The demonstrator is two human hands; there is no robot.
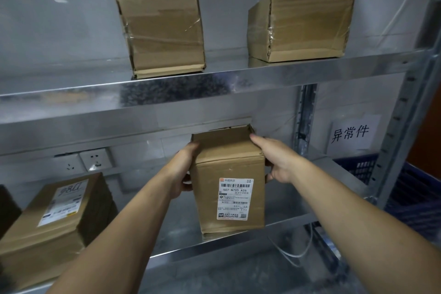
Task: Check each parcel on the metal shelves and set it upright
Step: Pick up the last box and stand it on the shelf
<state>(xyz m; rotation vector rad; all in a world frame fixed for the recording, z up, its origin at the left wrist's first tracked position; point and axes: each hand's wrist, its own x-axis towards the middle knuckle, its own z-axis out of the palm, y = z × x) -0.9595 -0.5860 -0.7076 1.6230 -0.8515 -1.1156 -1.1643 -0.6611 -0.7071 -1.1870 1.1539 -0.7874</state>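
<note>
Head view shows you with the labelled parcel (229, 174) standing on end on the lower shelf (181, 238), near its front edge, held between both hands. Your left hand (182, 172) curls round its left side. Your right hand (279, 162) clasps the right side, with one finger laid along the top edge. The parcel's long axis runs up and down, with the top end close under the upper shelf (214, 86). Its shipping label (235, 198) faces you, and the print reads the right way up. I judge the set-upright step for this parcel is nearly done. Next, seat the base flat and ease both grips off without tipping it. Then turn to the lower-left parcel (55, 222), which seems to lie on its broad face, label up.
</note>
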